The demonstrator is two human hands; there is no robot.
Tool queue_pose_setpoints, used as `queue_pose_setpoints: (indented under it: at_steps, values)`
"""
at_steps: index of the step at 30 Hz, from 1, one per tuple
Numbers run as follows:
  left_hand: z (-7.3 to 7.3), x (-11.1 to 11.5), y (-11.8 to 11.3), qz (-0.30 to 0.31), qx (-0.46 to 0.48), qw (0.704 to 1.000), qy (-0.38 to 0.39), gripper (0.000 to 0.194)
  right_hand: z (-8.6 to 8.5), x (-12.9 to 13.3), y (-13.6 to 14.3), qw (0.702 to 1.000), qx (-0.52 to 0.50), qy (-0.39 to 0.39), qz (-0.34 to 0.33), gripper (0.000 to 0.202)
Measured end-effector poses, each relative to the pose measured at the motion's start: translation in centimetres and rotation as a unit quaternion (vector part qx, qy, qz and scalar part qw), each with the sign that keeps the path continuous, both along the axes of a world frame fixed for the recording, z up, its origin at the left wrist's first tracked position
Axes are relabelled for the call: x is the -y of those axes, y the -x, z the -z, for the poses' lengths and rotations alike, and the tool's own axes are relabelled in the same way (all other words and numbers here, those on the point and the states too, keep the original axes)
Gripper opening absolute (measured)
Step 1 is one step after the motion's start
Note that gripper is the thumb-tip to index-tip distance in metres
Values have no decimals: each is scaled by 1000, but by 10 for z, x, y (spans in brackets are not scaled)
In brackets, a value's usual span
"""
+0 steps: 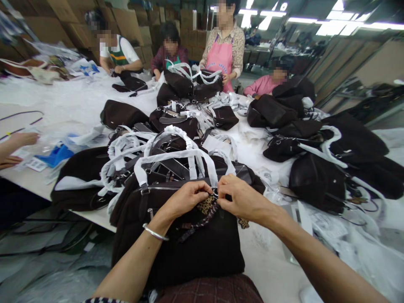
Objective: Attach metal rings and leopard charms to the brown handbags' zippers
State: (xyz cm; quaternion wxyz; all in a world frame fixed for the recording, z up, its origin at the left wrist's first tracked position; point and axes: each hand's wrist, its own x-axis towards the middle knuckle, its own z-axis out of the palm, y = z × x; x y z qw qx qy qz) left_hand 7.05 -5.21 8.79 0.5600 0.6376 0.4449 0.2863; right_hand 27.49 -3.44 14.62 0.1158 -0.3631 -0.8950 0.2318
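In the head view, taking the small metal ring (pixel 215 192) as the centre of our dial, we have both hands at work there. Our left hand (pixel 188 198) comes in from eight o'clock with thumb and forefinger pinched at the ring; our right hand (pixel 241 198) comes in from four, its fingers bent and pinching at the ring's other side. Which part each fingertip grips is hidden from us. Our left wrist wears a silver bangle (pixel 154 232).

The ring sits near the top edge of a dark bag (pixel 202 252), which stands upright before us at six o'clock, its handle (pixel 167 156) wrapped in white. A leopard-print tag (pixel 206 205) and a braided strap (pixel 205 221) hang toward seven.

At nine o'clock we see another dark bag (pixel 82 179), and past it blue plastic (pixel 57 155) and a co-worker's hand (pixel 20 139). More dark bags (pixel 318 181) lie at three on the white table (pixel 265 252). At twelve, across the table, stands a person in a pink apron (pixel 224 59); a person in pink (pixel 263 84) is at one. Cardboard boxes (pixel 126 25) are stacked at eleven.
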Motion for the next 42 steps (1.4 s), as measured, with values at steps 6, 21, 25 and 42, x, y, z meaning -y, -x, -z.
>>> queue_pose_setpoints:
  at_steps: [6,21,25,42]
  values:
    - [-2,2,0,-5,-10,1000,8,17,-3,-2,9,999,44,11,16,19]
    - [-2,0,0,-1,-23,1000,-4,17,-4,-8,17,995,91,39,14,20]
    - [-2,1,0,-2,-25,1000,-1,18,0,-5,17,996,82,14,31,17]
    - [-8,-7,-18,-67,-183,977,-88,16,34,6,10,995,34,-88,42,20]
